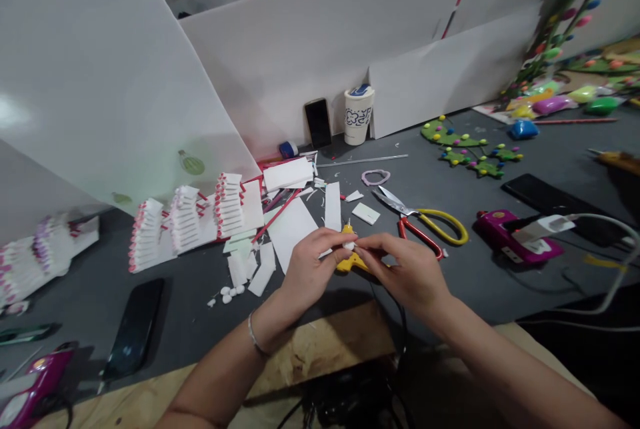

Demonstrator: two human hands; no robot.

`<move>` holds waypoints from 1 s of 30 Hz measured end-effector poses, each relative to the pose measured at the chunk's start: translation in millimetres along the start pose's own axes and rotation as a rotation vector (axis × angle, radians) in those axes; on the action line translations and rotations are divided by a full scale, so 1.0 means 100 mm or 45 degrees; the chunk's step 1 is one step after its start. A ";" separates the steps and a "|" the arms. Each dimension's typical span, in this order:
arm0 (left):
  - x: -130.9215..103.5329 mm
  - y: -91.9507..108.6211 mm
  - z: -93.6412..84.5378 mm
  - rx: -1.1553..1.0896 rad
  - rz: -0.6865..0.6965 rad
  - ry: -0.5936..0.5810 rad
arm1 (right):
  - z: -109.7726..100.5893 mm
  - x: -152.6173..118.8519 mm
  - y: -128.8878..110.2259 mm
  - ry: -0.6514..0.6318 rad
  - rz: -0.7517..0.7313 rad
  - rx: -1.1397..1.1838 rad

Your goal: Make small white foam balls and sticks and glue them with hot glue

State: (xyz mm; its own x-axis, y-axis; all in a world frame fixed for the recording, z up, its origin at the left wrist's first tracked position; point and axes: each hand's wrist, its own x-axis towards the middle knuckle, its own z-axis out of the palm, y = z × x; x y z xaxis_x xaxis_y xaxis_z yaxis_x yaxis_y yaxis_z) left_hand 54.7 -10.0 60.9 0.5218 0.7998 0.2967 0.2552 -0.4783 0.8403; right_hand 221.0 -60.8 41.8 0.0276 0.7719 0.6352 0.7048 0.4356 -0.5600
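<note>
My left hand and my right hand meet above the front part of the table, fingertips pinched together. Between them is a small white piece, held by both; its exact shape is too small to make out. Just beneath and behind the fingers lies a yellow glue gun, partly hidden, its nozzle pointing away from me. White paper strips and a larger white sheet lie beyond my left hand. Scissors with yellow and red handles rest open beyond my right hand.
Several small white balls sit left of my hands. Folded cards with rows of white sticks stand further left, near a dark phone. A paper cup stands at the back. A purple power strip and cables are right.
</note>
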 end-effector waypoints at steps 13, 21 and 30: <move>0.03 -0.06 0.00 -0.242 -0.164 0.096 | -0.07 0.02 0.08 -0.059 0.209 0.086; -0.25 -0.25 -0.17 -1.467 -0.957 0.332 | -0.16 0.02 0.23 -0.007 0.312 -0.048; -0.97 0.00 -0.13 -1.883 -1.023 0.590 | -0.11 0.01 0.28 -0.023 0.249 -0.087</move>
State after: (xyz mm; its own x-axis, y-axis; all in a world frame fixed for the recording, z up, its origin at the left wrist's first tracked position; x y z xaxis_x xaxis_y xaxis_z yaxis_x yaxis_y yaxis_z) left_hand -6.3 -83.3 37.7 0.3256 0.8067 -0.4932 -0.7205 0.5494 0.4230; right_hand 248.4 -52.5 32.5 0.1565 0.8471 0.5079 0.7335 0.2447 -0.6342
